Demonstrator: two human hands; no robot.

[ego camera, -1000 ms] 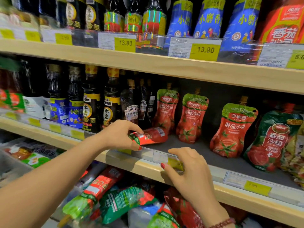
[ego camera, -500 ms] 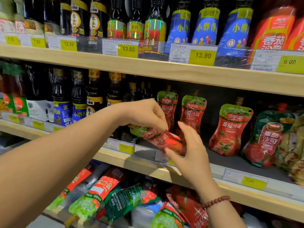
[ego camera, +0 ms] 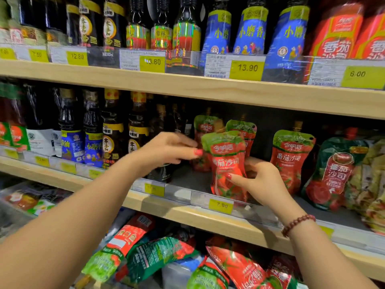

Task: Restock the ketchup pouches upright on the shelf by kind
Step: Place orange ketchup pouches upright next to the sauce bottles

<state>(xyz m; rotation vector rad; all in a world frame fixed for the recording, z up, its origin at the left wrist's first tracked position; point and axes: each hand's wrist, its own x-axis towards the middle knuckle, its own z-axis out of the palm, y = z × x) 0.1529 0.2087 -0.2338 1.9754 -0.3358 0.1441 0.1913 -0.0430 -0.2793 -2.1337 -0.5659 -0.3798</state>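
A single head-worn view faces the middle shelf (ego camera: 208,213) from close range, roughly level with it, angled slightly left-to-right; the shelf above and goods below it fill the edges.

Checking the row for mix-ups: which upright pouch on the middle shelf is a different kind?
The dark green pouch, rightmost with a red cap; the others have light green tops.

Dark glass soy-sauce btls w/ yellow neck bands (ego camera: 112,130) stand along the left half of the middle shelf, next to blue-labelled dark btls (ego camera: 71,142) nearer its left end. Upper shelf: blue-wrapped sesame-oil btls (ego camera: 251,31) centre-right, btls w/ shiny rainbow foil labels (ego camera: 161,36) to their left. Yellow price tags (ego camera: 246,69) in clear strips line both front edges; readable ones say 13.90 and 12.80.
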